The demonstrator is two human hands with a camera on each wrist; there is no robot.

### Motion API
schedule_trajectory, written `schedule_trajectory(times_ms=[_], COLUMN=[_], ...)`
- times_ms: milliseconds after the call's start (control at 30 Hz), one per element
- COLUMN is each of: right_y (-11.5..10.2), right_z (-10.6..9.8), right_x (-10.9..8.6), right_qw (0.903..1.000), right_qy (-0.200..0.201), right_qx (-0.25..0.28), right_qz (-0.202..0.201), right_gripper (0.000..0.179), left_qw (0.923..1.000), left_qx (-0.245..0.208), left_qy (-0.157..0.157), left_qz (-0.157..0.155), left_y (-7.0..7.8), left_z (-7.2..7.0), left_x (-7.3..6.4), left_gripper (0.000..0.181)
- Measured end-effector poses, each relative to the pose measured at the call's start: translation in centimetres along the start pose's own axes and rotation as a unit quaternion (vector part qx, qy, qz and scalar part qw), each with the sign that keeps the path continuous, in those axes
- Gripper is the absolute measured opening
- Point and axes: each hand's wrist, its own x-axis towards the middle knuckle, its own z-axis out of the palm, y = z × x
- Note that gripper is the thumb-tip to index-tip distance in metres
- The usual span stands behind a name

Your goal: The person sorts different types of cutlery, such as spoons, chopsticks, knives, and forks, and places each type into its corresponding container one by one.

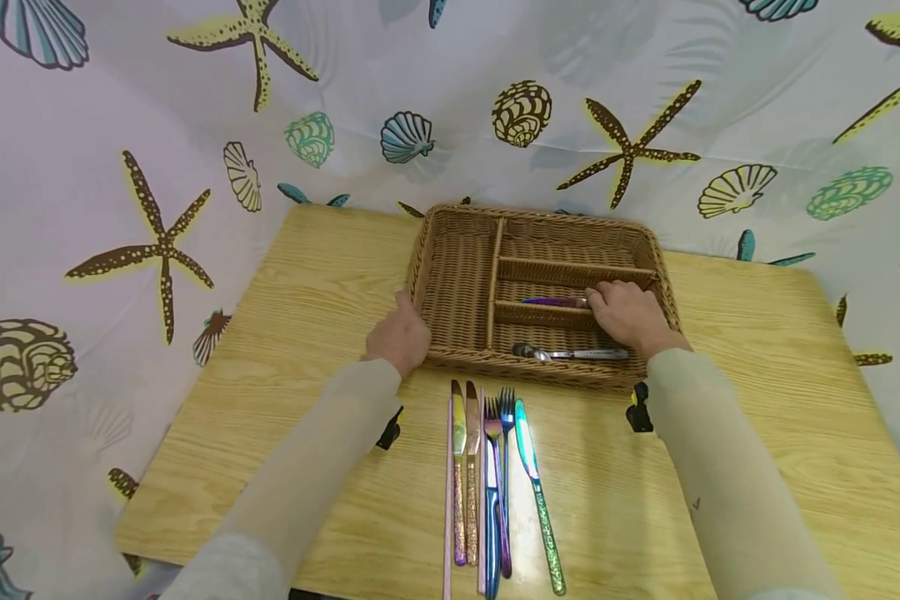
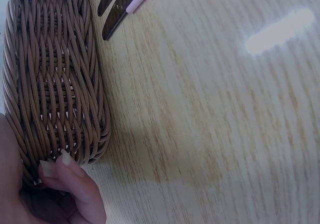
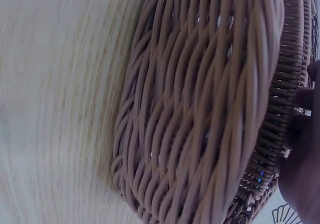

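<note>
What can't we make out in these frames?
- Right end of the purple cutlery, head view: hidden by the right hand.
- Whether that hand grips it: its own back covers the fingertips in the head view; the right wrist view cuts the hand off at the right edge.
- Lower end of the leftmost pink piece, head view: cut off by the bottom edge.
- Handles of the dark blades, left wrist view: cut off by the top edge.

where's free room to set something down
Bare tabletop lies left of the left hand, and right of the wicker basket and right forearm. The basket's long left compartment and back right compartment are bare. Crowded: around the right hand, and before the basket, where knives and forks lie.
</note>
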Motion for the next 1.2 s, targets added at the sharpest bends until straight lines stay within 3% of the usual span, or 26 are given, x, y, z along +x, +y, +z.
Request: schedule_trajectory(times_ms=[267, 533, 700, 967, 1067, 1200], right_y=[0.4, 0.5, 0.2, -1.4, -2.3, -3.7], right_z=[0.1, 0.3, 0.7, 1.2, 1.9, 3.0], right_x=[-0.4, -1.2, -2.5, -5.2, -6.3, -8.1], right_qw=[0.9987, 0.9994, 0.9991, 0.9847, 0.9719, 0.9408], right_qy=[-0.047, -0.026, 0.033, 0.162, 0.211, 0.283], right_qx=[-0.018, -0.022, -0.023, 0.012, 0.008, 0.001], right_qz=[0.002, -0.005, -0.012, -0.062, -0.105, -0.186], right_gripper=[0.068, 0.070, 0.071, 0.036, 0.027, 0.016], left_qw=[1.0000, 1.0000, 1.0000, 1.0000, 1.0000, 1.0000], left_qx=[-0.004, 0.003, -0.003, -0.001, -0.003, -0.007], left_qy=[-0.002, -0.004, -0.005, 0.003, 0.002, -0.005], left_qz=[0.008, 0.009, 0.005, 0.002, 0.001, 0.003], left_y=[0.7, 1.0, 1.0, 0.5, 0.3, 0.2], left_z=[0.0, 0.1, 0.1, 0.1, 0.0, -0.2], left_x=[-0.4, -0.6, -0.5, -0.4, -0.3, -0.3], left_gripper=[0.061, 0.060, 0.060, 0.061, 0.061, 0.063])
